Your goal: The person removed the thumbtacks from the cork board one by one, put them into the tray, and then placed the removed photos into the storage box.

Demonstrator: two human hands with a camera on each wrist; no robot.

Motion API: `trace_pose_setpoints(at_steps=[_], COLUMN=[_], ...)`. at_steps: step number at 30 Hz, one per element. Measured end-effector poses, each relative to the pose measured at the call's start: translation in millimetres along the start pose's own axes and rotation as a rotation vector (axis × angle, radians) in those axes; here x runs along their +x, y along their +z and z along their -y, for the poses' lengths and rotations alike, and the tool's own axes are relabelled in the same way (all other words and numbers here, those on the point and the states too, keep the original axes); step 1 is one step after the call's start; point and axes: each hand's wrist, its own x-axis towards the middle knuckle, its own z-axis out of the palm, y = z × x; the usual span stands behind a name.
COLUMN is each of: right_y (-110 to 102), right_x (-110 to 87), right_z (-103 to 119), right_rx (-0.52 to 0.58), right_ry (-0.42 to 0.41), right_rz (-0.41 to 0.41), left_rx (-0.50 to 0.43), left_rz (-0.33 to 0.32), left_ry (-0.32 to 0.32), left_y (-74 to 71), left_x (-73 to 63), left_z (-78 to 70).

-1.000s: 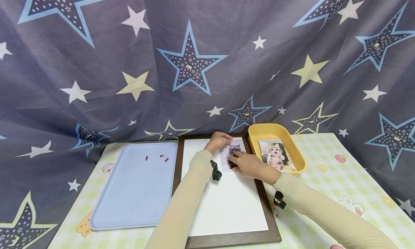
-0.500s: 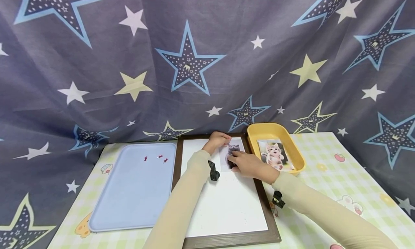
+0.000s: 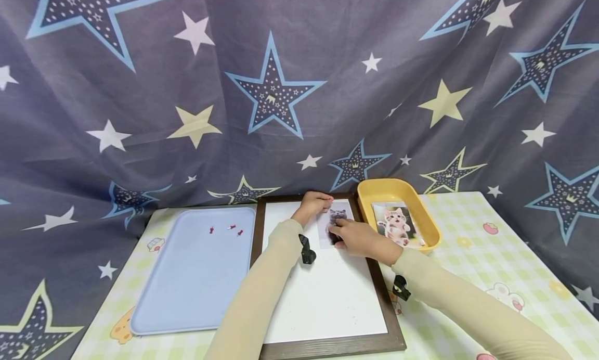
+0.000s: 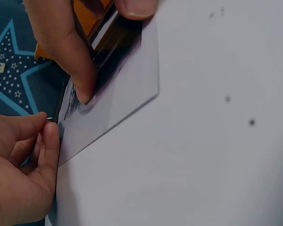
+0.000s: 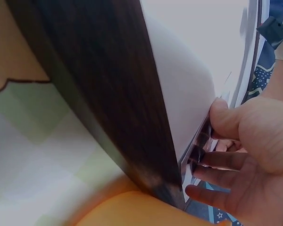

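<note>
My left hand pinches a red pushpin at the upper left corner of a photo of a grey cat. Between its thumb and finger, the left wrist view shows only the thin metal point of the pushpin. The photo lies on a white board with a dark brown wooden frame, near its top right corner. My right hand presses the photo against the board with spread fingers. These fingers cover the middle and right side of the photo.
At left, a light blue tray holds several things: red pushpins near its top. A yellow bin stands against the board's right edge with a kitten photo in it. A starry cloth hangs behind.
Both hands stay in nearly the same place on the photo. The left wrist has shifted very slightly to the left; the head view sways a little.
</note>
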Motion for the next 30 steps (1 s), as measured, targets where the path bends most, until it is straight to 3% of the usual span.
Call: trace_pose_setpoints(at_steps=[7,14,22,30], right_y=[3,2,0,0], right_x=[1.7,2.3,1.4,1.9], right_z=[0,-1,-1,-1], right_rx=[0.001,0.01,0.02,0.021], right_ry=[-0.003,0.021,0.033,0.029], right_rz=[0.018,0.032,0.041,0.038], left_rx=[-0.159,-0.222,-0.202,-0.151], left_rz=[-0.034,0.017,0.069,0.072], left_ry=[-0.039,-0.095,-0.076,-0.041], left_y=[-4.2,-13.5,-35.1,-65.6], left_x=[1.4,-9.1,-17.3,-25.1], left_z=[6.8,-10.5,-26.0,-35.1])
